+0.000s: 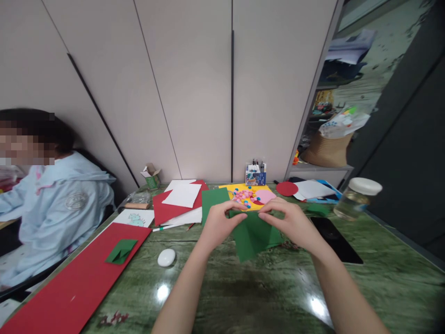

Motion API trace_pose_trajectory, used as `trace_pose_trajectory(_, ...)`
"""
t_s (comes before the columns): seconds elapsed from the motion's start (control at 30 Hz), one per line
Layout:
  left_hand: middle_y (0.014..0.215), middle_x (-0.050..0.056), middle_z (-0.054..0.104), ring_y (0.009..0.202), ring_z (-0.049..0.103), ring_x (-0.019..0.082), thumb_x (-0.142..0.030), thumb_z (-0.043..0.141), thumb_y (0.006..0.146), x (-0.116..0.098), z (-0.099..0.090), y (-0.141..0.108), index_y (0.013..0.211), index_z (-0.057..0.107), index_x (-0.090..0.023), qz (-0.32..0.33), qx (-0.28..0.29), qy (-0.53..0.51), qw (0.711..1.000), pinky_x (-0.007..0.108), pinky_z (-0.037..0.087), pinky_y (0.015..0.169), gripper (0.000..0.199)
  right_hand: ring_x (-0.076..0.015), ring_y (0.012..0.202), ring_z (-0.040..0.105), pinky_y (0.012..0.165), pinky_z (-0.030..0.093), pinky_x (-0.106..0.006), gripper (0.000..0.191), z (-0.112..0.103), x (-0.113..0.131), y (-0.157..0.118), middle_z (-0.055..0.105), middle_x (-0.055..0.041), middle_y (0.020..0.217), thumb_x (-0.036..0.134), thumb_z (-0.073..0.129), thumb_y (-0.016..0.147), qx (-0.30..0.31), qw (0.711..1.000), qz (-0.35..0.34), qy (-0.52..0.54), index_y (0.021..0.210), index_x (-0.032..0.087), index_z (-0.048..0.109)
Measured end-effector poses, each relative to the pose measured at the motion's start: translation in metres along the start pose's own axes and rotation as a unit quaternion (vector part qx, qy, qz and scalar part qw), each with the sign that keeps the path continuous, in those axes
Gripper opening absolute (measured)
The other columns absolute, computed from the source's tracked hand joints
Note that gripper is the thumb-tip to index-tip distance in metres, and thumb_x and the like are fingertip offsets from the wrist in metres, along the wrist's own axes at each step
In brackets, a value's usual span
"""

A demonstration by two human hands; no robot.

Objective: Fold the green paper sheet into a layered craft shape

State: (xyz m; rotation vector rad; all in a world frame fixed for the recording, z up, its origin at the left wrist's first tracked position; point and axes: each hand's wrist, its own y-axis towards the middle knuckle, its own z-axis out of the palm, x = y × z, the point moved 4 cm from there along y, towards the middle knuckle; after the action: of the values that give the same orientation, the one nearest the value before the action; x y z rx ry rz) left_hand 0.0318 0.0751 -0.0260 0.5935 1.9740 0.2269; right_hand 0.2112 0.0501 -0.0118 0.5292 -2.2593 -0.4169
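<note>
A folded sheet of green paper (253, 236) hangs between my two hands, above the table. My left hand (224, 222) pinches its upper left edge between thumb and fingers. At its upper right edge, my right hand (287, 220) pinches it the same way. Behind the hands lie many small pink, blue and yellow pieces (245, 195) on a yellow sheet (267, 188), beside a pink paper circle (265, 196). Another green sheet (214, 199) lies just behind my left hand.
A folded green piece (121, 251) rests on a long red sheet (76, 278) at left, near a white rounded object (166, 257). At right are a black phone (335, 239) and a lidded jar (356, 199). A person (66, 199) sits at far left.
</note>
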Motion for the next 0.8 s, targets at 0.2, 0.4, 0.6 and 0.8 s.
trace_pose_trajectory(0.2, 0.079, 0.001, 0.068, 0.074, 0.061, 0.016, -0.016, 0.057, 0.077, -0.008, 0.013, -0.003, 0.077, 0.066, -0.018, 0.041, 0.037, 0.051, 0.997, 0.025, 0.044, 0.069, 0.009, -0.0197, 0.079, 0.056, 0.071, 0.041, -0.032, 0.012, 0.007, 0.005, -0.002, 0.067, -0.0015, 0.077, 0.025, 0.060, 0.081, 0.022, 0.998, -0.024, -0.062, 0.074, 0.022, 0.068)
trace_pose_trajectory(0.4, 0.068, -0.001, 0.064, 0.066, 0.057, 0.013, -0.011, 0.055, 0.074, -0.009, 0.011, -0.002, 0.068, 0.062, -0.016, 0.047, 0.049, 0.044, 0.997, 0.021, 0.041, 0.063, 0.010, -0.0187, 0.078, 0.056, 0.070, 0.040, -0.031, 0.013, 0.004, 0.006, -0.003, 0.067, -0.0010, 0.077, 0.026, 0.059, 0.083, 0.034, 0.997, -0.034, -0.062, 0.074, 0.023, 0.068)
trace_pose_trajectory(0.6, 0.069, -0.001, 0.065, 0.067, 0.058, 0.012, -0.009, 0.054, 0.072, -0.010, 0.003, -0.002, 0.069, 0.064, -0.016, 0.050, 0.061, 0.031, 0.996, 0.020, 0.041, 0.063, 0.013, -0.0188, 0.079, 0.056, 0.070, 0.042, -0.031, 0.012, 0.000, 0.006, -0.004, 0.066, -0.0011, 0.077, 0.027, 0.060, 0.082, 0.038, 0.997, -0.035, -0.056, 0.074, 0.024, 0.068)
trace_pose_trajectory(0.8, 0.069, -0.002, 0.066, 0.068, 0.059, 0.012, -0.009, 0.056, 0.071, -0.006, -0.003, -0.004, 0.068, 0.065, -0.017, 0.041, 0.055, 0.047, 0.997, 0.020, 0.042, 0.062, 0.013, -0.0186, 0.080, 0.056, 0.072, 0.043, -0.031, 0.013, -0.004, 0.007, -0.005, 0.066, -0.0019, 0.076, 0.026, 0.059, 0.082, 0.031, 0.997, -0.041, -0.056, 0.074, 0.022, 0.068)
